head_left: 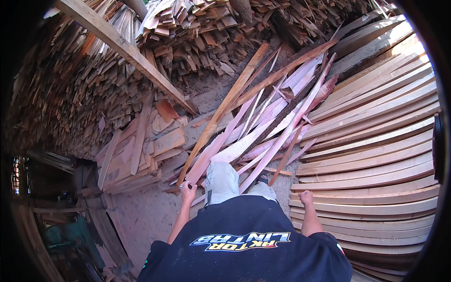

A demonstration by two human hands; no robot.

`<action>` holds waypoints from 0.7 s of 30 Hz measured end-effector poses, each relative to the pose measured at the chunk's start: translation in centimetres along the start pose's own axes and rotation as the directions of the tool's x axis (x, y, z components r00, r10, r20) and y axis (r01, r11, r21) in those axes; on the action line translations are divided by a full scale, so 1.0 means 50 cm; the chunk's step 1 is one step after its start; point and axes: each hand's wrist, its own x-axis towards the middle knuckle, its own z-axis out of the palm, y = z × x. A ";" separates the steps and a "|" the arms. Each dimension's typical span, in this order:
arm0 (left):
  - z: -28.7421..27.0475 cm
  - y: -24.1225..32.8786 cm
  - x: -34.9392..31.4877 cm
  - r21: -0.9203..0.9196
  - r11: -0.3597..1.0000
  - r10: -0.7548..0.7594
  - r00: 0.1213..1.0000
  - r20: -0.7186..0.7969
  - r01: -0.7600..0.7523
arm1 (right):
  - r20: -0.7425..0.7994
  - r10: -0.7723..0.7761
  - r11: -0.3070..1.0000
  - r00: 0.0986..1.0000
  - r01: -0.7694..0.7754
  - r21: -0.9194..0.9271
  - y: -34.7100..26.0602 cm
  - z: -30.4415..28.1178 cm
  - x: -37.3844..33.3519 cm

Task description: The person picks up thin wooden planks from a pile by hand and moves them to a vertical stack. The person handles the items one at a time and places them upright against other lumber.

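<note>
My left hand (pixel 189 191) is closed, out in front of my left side, near the lower end of a long wooden batten (pixel 225 105). Something small and pale shows at its fingers, too small to name. My right hand (pixel 306 198) is curled into a fist with nothing seen in it, beside the stacked boards (pixel 366 188) on the right. Ahead of my legs lies a heap of pinkish rough slabs and offcuts (pixel 263 124), some with bark along their edges.
A tall pile of short wood pieces (pixel 61 94) rises at the left and back. One beam (pixel 127 49) slants down from the upper left. Shorter planks (pixel 136 150) lean and lie left of the heap. Green machinery (pixel 70 239) stands at the lower left.
</note>
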 end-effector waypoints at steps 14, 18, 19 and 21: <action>0.051 -0.033 0.262 -0.186 0.902 -0.411 0.908 -0.085 0.391 | 0.169 -0.265 0.874 0.949 0.310 -0.375 -0.457 0.048 0.120; -0.096 0.101 0.548 -0.306 0.946 -0.227 0.890 -0.396 0.105 | 0.185 -0.424 0.833 0.887 0.462 -0.306 -0.712 0.103 0.219; -0.154 0.162 0.626 -0.284 0.959 -0.147 0.864 -0.481 0.005 | 0.178 -0.418 0.825 0.891 0.454 -0.336 -0.776 0.121 0.245; -0.316 0.280 0.747 -0.222 0.941 0.050 0.755 -0.653 -0.254 | 0.282 -0.458 0.799 0.843 0.530 -0.285 -0.943 0.182 0.271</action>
